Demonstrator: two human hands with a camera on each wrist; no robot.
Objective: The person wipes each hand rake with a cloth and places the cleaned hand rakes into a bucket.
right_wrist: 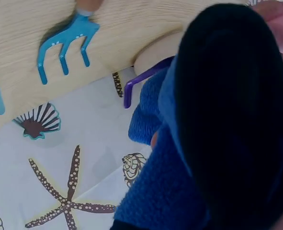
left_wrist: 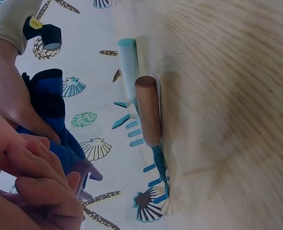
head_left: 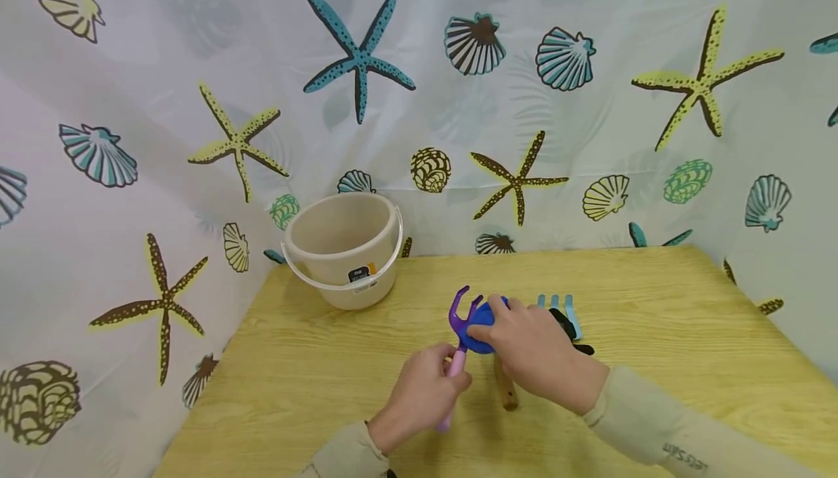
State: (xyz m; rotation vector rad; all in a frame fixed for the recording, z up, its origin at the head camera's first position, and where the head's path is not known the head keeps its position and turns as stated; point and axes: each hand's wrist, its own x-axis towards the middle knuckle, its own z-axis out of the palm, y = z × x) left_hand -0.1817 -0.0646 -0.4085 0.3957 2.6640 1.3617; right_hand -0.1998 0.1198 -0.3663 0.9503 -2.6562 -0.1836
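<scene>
In the head view my left hand (head_left: 422, 391) grips the pink handle (head_left: 456, 364) of a small purple hand rake, its tines (head_left: 456, 318) pointing away from me. My right hand (head_left: 533, 347) holds a blue terry cloth (head_left: 481, 336) against the rake's head. Black parts of the cloth show in the right wrist view, where the blue pile (right_wrist: 165, 177) partly covers the purple tines (right_wrist: 141, 81). Beneath the hands lies a blue hand rake with a brown handle (left_wrist: 147, 110). Beside it is a light blue hand rake (left_wrist: 127, 67).
A beige bucket (head_left: 347, 267) with a white bail handle stands at the back left of the wooden table (head_left: 314, 369). A white curtain (head_left: 419, 100) printed with starfish and shells hangs behind the table and along its sides.
</scene>
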